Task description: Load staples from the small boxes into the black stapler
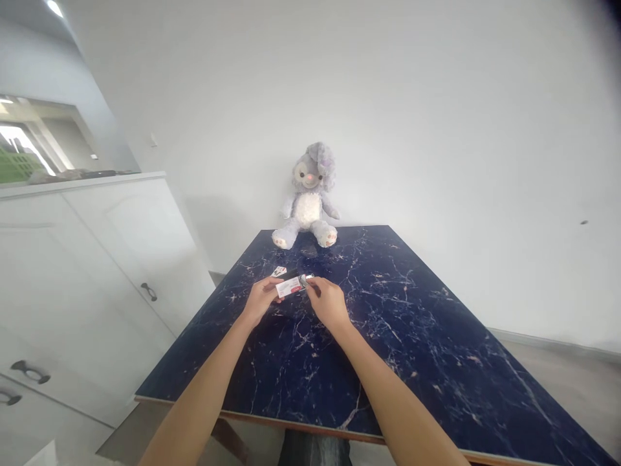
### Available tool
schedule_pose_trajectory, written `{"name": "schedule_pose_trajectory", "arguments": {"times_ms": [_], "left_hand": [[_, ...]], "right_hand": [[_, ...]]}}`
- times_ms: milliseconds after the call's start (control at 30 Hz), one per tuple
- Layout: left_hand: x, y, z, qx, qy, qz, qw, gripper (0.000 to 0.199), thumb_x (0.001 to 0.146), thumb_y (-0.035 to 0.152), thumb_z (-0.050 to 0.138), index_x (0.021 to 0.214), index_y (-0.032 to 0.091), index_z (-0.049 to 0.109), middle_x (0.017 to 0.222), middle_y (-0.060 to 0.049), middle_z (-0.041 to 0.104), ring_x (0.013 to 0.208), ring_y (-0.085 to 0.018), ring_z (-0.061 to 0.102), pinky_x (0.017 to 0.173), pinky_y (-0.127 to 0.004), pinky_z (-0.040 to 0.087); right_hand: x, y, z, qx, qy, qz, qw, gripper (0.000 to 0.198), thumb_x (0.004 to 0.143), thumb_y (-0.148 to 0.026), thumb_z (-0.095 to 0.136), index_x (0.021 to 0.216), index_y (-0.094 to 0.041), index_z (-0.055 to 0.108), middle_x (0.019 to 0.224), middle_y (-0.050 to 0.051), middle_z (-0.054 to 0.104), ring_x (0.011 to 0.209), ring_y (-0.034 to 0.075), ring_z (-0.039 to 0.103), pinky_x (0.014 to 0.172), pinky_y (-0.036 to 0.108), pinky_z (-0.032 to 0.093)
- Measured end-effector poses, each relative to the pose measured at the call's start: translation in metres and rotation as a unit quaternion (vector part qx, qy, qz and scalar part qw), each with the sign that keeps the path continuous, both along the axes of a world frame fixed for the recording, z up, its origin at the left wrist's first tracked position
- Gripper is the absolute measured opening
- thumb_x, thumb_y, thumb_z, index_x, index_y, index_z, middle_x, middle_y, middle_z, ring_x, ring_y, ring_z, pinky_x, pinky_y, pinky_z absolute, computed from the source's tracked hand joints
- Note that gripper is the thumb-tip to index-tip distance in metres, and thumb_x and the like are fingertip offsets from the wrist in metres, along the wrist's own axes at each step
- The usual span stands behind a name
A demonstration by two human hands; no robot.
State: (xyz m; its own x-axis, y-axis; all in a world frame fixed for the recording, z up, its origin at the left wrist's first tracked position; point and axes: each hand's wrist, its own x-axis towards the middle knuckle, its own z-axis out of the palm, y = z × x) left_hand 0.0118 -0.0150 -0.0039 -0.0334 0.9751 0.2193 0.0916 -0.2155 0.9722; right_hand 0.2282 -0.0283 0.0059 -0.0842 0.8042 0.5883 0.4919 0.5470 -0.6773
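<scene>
A small white box (pixel 288 287) with a red patch and fine print is held up over the table, slightly tilted. My left hand (pixel 262 298) is closed around its left end, thumb on top and fingers underneath. At the box's right end my right hand (pixel 328 300) is closed in a pinch. A small greyish-white piece shows by those fingertips; whether it is a flap or something inside the box, I cannot tell. Just behind the box lies a white card or leaflet (pixel 279 271) with red and black print, next to a dark object (pixel 292 274) that is partly hidden.
A grey plush toy (pixel 308 210) with a cream belly sits at the table's far edge against the white wall. The dark blue marbled table (pixel 402 343) widens toward me. White cabinets (pixel 97 259) with dark handles stand to the left.
</scene>
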Motion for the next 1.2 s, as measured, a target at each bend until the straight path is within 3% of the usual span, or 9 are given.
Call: {"name": "schedule_pose_trajectory", "arguments": {"times_ms": [200, 367, 533, 700, 867, 1033, 1200], "left_hand": [[0.008, -0.001, -0.004, -0.029, -0.038, -0.019, 0.999, 0.037, 0.07, 0.039, 0.081, 0.097, 0.017, 0.071, 0.086, -0.006, 0.073, 0.064, -0.016, 0.065, 0.059, -0.027, 0.051], [0.019, -0.009, -0.001, -0.062, -0.096, -0.053, 0.992, 0.039, 0.068, 0.038, 0.084, 0.097, 0.018, 0.069, 0.095, -0.006, 0.072, 0.066, -0.013, 0.065, 0.063, -0.027, 0.052], [0.022, -0.014, 0.002, -0.079, -0.123, -0.105, 0.984, 0.041, 0.069, 0.034, 0.085, 0.103, 0.02, 0.068, 0.104, -0.006, 0.071, 0.076, -0.015, 0.067, 0.07, -0.029, 0.054], [0.019, -0.013, 0.004, -0.084, -0.156, -0.128, 0.976, 0.036, 0.075, 0.033, 0.081, 0.107, 0.021, 0.07, 0.102, -0.006, 0.072, 0.079, -0.015, 0.068, 0.072, -0.027, 0.054], [0.016, -0.011, 0.007, -0.07, -0.139, -0.12, 0.98, 0.034, 0.077, 0.041, 0.078, 0.099, 0.015, 0.074, 0.11, -0.013, 0.073, 0.09, -0.021, 0.069, 0.075, -0.03, 0.056], [0.015, -0.012, 0.009, -0.061, -0.109, -0.104, 0.987, 0.031, 0.076, 0.038, 0.08, 0.099, 0.017, 0.075, 0.125, -0.012, 0.068, 0.098, -0.022, 0.069, 0.081, -0.033, 0.058], [0.015, -0.012, 0.007, -0.066, -0.103, -0.106, 0.987, 0.031, 0.077, 0.036, 0.079, 0.102, 0.018, 0.076, 0.131, -0.012, 0.065, 0.099, -0.022, 0.068, 0.079, -0.033, 0.06]], "right_hand": [[-0.001, 0.005, -0.005, -0.073, 0.119, -0.022, 0.99, 0.022, 0.088, -0.041, 0.061, 0.088, -0.023, 0.073, 0.08, 0.002, 0.072, 0.069, 0.018, 0.064, 0.071, 0.029, 0.05], [-0.003, 0.011, -0.013, -0.118, 0.166, -0.052, 0.978, 0.026, 0.081, -0.048, 0.067, 0.08, -0.023, 0.072, 0.086, 0.004, 0.07, 0.069, 0.018, 0.064, 0.069, 0.029, 0.05], [-0.005, 0.012, -0.015, -0.141, 0.195, -0.042, 0.97, 0.037, 0.085, -0.055, 0.058, 0.078, -0.021, 0.071, 0.085, 0.005, 0.074, 0.074, 0.02, 0.068, 0.071, 0.03, 0.052], [-0.001, 0.01, -0.006, -0.16, 0.249, -0.017, 0.955, 0.027, 0.084, -0.043, 0.06, 0.1, -0.021, 0.066, 0.088, 0.004, 0.076, 0.073, 0.019, 0.071, 0.068, 0.028, 0.054], [0.006, 0.013, -0.005, -0.155, 0.206, -0.011, 0.966, 0.02, 0.082, -0.038, 0.062, 0.092, -0.022, 0.069, 0.084, 0.003, 0.076, 0.074, 0.019, 0.072, 0.074, 0.031, 0.055], [0.008, 0.018, -0.009, -0.161, 0.202, -0.007, 0.966, 0.02, 0.082, -0.037, 0.06, 0.091, -0.024, 0.073, 0.086, 0.002, 0.076, 0.076, 0.02, 0.072, 0.077, 0.033, 0.056], [0.003, 0.005, 0.002, -0.124, 0.163, 0.032, 0.978, 0.018, 0.082, -0.032, 0.059, 0.092, -0.024, 0.072, 0.092, 0.002, 0.076, 0.081, 0.019, 0.071, 0.081, 0.032, 0.055]]}}
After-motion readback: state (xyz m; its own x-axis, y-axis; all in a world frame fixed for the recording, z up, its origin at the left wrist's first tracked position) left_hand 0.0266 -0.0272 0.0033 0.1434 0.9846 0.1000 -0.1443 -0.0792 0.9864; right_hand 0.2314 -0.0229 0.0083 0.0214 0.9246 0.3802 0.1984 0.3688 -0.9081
